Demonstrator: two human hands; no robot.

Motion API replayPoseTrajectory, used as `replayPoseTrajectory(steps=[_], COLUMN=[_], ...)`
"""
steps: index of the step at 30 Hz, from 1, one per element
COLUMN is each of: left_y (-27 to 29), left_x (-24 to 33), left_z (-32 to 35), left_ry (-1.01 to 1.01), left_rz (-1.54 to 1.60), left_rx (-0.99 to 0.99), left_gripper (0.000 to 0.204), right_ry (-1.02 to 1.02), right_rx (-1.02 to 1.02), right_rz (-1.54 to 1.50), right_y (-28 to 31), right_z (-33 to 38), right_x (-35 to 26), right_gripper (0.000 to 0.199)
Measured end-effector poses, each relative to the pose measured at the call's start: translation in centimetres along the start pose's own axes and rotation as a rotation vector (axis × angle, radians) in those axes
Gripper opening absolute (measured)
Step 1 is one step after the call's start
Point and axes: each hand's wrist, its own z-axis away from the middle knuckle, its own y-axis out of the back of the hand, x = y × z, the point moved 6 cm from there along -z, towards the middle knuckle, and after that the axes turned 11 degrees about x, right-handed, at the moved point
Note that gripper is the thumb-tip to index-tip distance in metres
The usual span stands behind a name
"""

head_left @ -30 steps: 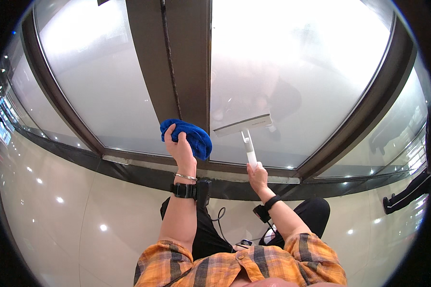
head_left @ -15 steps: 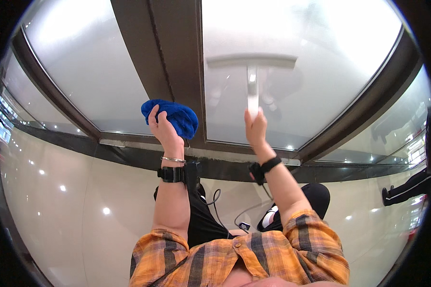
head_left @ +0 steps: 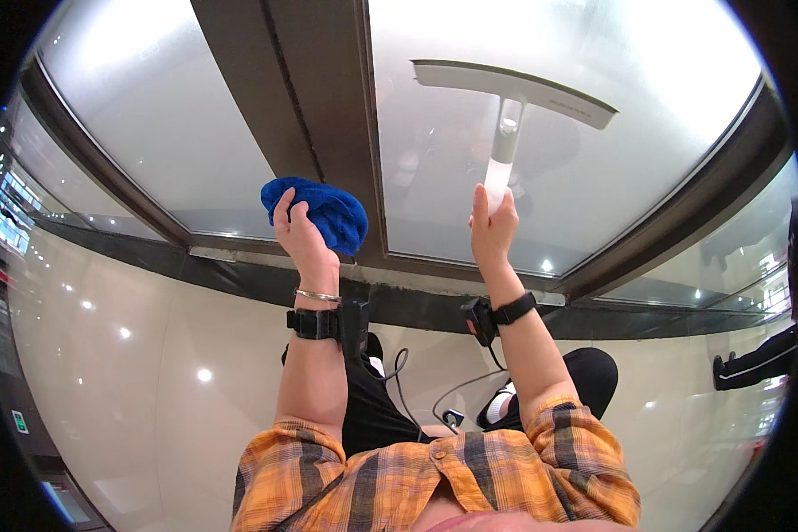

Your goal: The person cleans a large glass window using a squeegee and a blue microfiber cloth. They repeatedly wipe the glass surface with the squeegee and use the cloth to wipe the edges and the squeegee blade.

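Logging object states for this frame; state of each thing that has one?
Blue cloth: bunched, in left hand.
Left hand: closed on cloth.
Squeegee: held by handle, head uppermost, right end dipping in picture.
Right hand: closed on handle.
Wrist straps: fastened.
Glass panel: hazy, glare at top.

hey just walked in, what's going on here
A person in an orange plaid shirt faces a pale glass panel. The right hand grips a white squeegee by its handle, with the wide blade raised in front of that panel; whether it touches the glass is hard to tell. The left hand holds a bunched blue cloth, off to the left in front of the dark post.
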Motion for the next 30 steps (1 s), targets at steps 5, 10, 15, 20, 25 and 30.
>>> replayPoseTrajectory(steps=[5,10,15,20,25,30], left_y=[-0.3,-0.3,-0.6,-0.5,-0.5,-0.4], left_x=[0.2,0.6,0.7,0.4,0.6,0.6], left_z=[0.3,0.7,0.7,0.4,0.7,0.6], left_ry=[0.006,-0.014,-0.019,-0.019,-0.011,-0.016], left_rz=[0.011,-0.062,-0.048,-0.065,-0.042,-0.069], left_rx=[-0.008,-0.011,-0.013,-0.005,-0.003,-0.011], left_gripper=[0.031,0.031,0.030,0.031,0.030,0.031], right_ry=[0.176,0.003,0.077,-0.029,0.244,0.082], right_rx=[-0.034,-0.196,-0.080,-0.035,-0.077,-0.236], right_rz=[0.243,0.682,0.341,-0.155,0.201,0.685], right_y=[-0.5,3.9,3.7,-0.5,-2.8,2.3], right_z=[3.8,11.8,9.8,0.6,1.6,10.6], right_x=[7.7,18.3,12.7,-0.2,3.9,18.8], right_gripper=[0.037,0.040,0.038,0.036,0.033,0.039])
